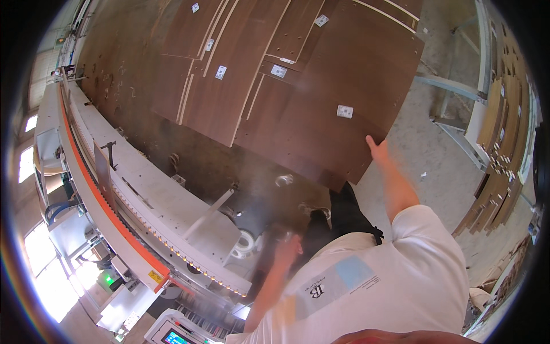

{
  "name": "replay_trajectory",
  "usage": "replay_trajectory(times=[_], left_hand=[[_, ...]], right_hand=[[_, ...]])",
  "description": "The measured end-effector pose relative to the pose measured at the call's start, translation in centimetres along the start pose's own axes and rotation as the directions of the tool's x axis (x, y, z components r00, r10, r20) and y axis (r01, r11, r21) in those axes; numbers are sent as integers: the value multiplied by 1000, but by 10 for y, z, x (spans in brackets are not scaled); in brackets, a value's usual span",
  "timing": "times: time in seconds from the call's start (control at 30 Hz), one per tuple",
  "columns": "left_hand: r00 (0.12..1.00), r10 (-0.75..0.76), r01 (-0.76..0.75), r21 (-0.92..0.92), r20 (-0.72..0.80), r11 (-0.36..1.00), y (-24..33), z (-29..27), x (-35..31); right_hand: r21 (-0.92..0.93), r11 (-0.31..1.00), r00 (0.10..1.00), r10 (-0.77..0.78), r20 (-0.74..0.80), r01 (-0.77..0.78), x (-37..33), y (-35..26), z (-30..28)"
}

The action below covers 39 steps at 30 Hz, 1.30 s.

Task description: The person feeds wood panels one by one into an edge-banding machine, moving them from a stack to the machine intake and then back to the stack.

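Note:
My right hand [377, 150] is at the right edge of a large dark brown panel [321, 129], close to its near corner. The thumb lies over the edge, and the other fingers are hidden, seemingly beneath the board. A small white label [345, 112] is stuck on this panel. My left hand [290, 249] hangs low by my waist, beside the near end of the long machine. Motion blurs its fingers, and I cannot make out anything in it.
On the left runs a long white machine [154, 189] with an orange strip [114, 215]; its screen [175, 337] glows near the bottom. More brown panels [226, 86] with labels lie ahead. At right are a metal frame [452, 86] and stacked boards [504, 132]. White tape rolls [245, 241] sit beside the machine.

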<state>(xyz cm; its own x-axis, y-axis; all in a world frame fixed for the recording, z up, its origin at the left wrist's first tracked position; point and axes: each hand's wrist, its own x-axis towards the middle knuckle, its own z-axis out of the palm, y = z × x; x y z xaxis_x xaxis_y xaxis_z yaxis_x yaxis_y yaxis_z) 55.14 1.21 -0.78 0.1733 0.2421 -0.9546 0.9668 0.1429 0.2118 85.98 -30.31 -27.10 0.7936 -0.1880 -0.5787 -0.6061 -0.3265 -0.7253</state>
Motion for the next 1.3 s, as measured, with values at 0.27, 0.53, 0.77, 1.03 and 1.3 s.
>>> replay_trajectory(times=[0.27, 0.53, 0.77, 1.03, 1.3], left_hand=[[987, 157, -133, -451, 16, 883, -8, 32, 126], [949, 246, -313, -466, -199, 828, -51, 10, 154], [907, 13, -259, -533, -421, 805, -45, -37, 97], [881, -19, -270, -535, -473, 800, -53, -69, 83], [823, -131, -377, -704, -553, 601, -44, -87, 29]], right_hand=[[-96, 965, 970, 245, -12, -245, -143, 26, 59], [-354, 810, 604, 585, 541, -468, -199, 23, 57], [-409, 811, 908, -354, 225, 418, -53, -103, -28], [-798, 582, 987, -127, 102, 157, 139, -120, -75], [-811, 582, 997, -74, 26, 65, 60, -143, -74]])
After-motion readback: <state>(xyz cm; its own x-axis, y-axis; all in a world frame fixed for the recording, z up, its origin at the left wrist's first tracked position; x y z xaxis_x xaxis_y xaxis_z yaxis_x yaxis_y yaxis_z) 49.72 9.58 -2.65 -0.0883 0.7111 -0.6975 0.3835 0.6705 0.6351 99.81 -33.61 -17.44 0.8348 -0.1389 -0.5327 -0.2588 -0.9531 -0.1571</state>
